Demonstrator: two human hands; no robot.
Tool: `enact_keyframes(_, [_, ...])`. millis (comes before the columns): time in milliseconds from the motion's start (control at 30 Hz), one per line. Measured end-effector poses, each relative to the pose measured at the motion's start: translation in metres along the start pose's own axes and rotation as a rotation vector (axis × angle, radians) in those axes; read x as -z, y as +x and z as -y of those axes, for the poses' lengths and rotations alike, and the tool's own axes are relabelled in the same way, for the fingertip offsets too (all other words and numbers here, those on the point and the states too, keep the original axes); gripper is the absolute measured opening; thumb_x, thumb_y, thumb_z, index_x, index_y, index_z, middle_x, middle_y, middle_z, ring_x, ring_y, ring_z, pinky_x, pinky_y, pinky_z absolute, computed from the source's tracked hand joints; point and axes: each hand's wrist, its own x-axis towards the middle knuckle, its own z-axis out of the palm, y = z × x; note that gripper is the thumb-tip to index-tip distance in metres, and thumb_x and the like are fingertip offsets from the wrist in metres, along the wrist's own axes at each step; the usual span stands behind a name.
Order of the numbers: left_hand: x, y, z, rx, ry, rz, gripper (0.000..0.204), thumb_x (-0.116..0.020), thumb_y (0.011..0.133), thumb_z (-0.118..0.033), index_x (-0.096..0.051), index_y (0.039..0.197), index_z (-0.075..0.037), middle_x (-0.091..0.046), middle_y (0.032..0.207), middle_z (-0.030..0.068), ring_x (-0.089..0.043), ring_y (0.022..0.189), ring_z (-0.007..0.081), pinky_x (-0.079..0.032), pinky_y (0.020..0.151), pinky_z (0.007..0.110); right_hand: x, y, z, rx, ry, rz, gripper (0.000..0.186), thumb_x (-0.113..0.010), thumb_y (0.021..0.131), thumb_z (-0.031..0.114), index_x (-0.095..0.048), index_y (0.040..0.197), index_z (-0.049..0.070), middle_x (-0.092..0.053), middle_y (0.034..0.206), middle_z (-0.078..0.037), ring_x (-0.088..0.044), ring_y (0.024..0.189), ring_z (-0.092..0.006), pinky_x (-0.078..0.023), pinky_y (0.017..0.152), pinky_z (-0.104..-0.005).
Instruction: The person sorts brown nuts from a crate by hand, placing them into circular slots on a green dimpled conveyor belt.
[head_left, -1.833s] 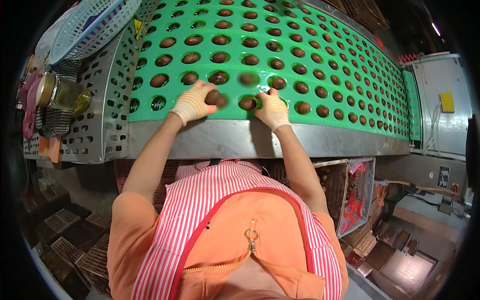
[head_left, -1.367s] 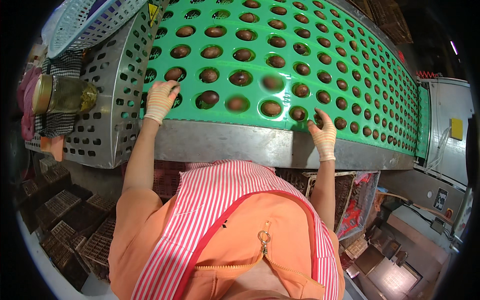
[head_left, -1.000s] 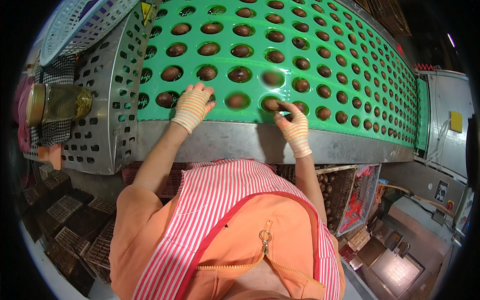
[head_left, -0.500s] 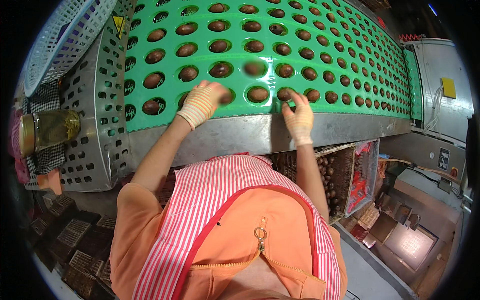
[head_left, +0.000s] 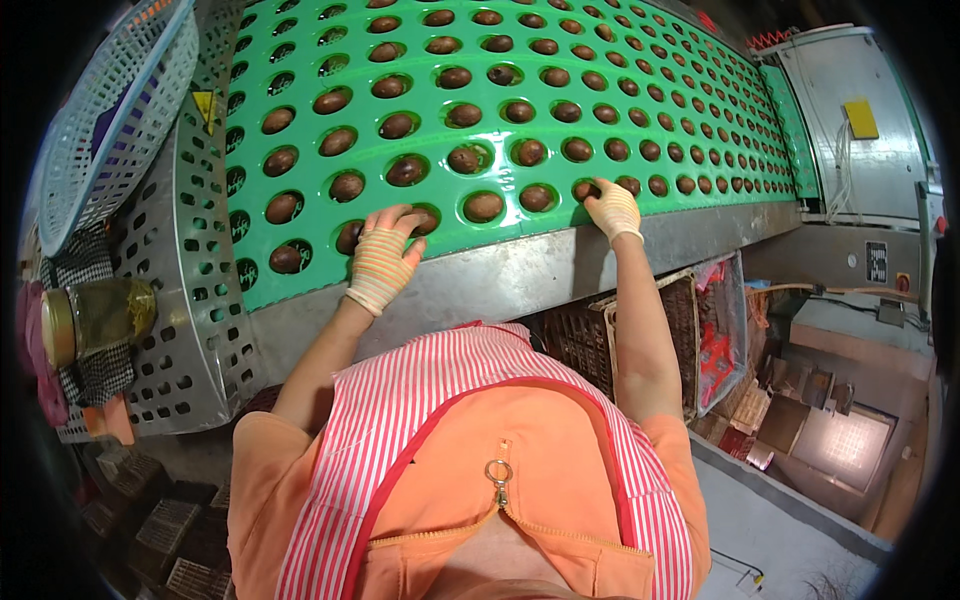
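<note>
A green tray-like belt (head_left: 440, 178) with rows of oval cups holds many smooth, dark brown eggs. My left hand (head_left: 385, 258), in a striped fingerless glove, reaches over the belt's near edge. Its fingers and thumb curl around an egg (head_left: 428, 219) in the nearest row. Farther right, my right hand (head_left: 613, 210), gloved the same way, pinches another egg (head_left: 583, 190) in that row between thumb and finger. Both eggs are low at their cups. Between the hands, two eggs, one dark brown egg (head_left: 484, 206) and a neighbouring egg (head_left: 537, 197), rest untouched.
A metal rail (head_left: 480, 265) borders the belt's near side. Left stand a perforated metal panel (head_left: 190, 310), a pale blue plastic basket (head_left: 110, 130) and a lidded jar (head_left: 100, 318). Crates (head_left: 655, 330) sit below the rail. A metal machine housing (head_left: 850, 130) stands at the far right.
The view has shifted and turned slightly. My left hand has come lower and left in the picture; my right hand has gone slightly up and right. Both remain along the nearest row.
</note>
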Motion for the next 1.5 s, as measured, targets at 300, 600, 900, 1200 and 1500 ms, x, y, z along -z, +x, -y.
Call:
enact_keyframes(300, [-0.010, 0.020, -0.052, -0.170, -0.351, 0.049, 0.061, -0.070, 0.079, -0.019, -0.049, 0.136, -0.011, -0.048, 0.131, 0.0158, -0.049, 0.118, 0.0321, -0.049, 0.092, 0.042, -0.059, -0.103, 0.112, 0.156, 1.717, 0.567, 0.054, -0.056, 0.096, 0.026, -0.042, 0.144, 0.005, -0.056, 0.127, -0.010, -0.058, 0.111, -0.0231, -0.051, 0.087, -0.0318])
enact_keyframes(600, [0.048, 0.074, 0.094, 0.431, -0.460, -0.361, 0.037, -0.068, 0.090, -0.024, -0.056, 0.121, -0.006, -0.059, 0.091, 0.0035, -0.052, 0.072, 0.0123, -0.048, 0.063, 0.027, -0.025, -0.134, 0.101, 0.158, 1.541, 0.539, 0.058, -0.063, 0.093, 0.026, -0.043, 0.140, -0.001, -0.053, 0.130, -0.014, -0.059, 0.111, -0.0237, -0.048, 0.085, -0.0299])
enact_keyframes(900, [0.106, 0.193, 0.157, 0.717, -0.319, -0.260, 0.049, -0.062, 0.093, -0.023, -0.047, 0.139, -0.011, -0.058, 0.115, 0.0073, -0.060, 0.088, 0.0233, -0.053, 0.075, 0.038, -0.036, -0.148, 0.055, 0.057, 1.414, 0.245, 0.044, -0.063, 0.093, 0.026, -0.057, 0.125, -0.004, -0.061, 0.114, -0.011, -0.063, 0.096, -0.0182, -0.049, 0.075, -0.0267])
enact_keyframes(1200, [0.019, 0.253, 0.206, 0.384, 0.712, 0.013, 0.055, -0.042, 0.094, -0.051, -0.046, 0.141, -0.022, -0.044, 0.144, 0.0106, -0.048, 0.127, 0.0335, -0.040, 0.100, 0.057, -0.076, -0.209, -0.043, -0.327, 1.208, -0.235, 0.029, -0.061, 0.092, 0.012, -0.065, 0.115, -0.004, -0.066, 0.108, -0.008, -0.060, 0.098, -0.0172, -0.047, 0.091, -0.0306])
enact_keyframes(1500, [-0.008, 0.219, 0.116, -0.050, 0.602, -0.068, 0.065, -0.056, 0.092, -0.045, -0.043, 0.144, -0.008, -0.033, 0.147, 0.0313, -0.044, 0.127, 0.0475, -0.039, 0.105, 0.050, -0.131, -0.241, -0.041, -0.675, 1.341, 0.055, 0.028, -0.062, 0.088, 0.018, -0.069, 0.112, 0.005, -0.072, 0.102, -0.013, -0.067, 0.093, -0.0202, -0.051, 0.086, -0.0313])
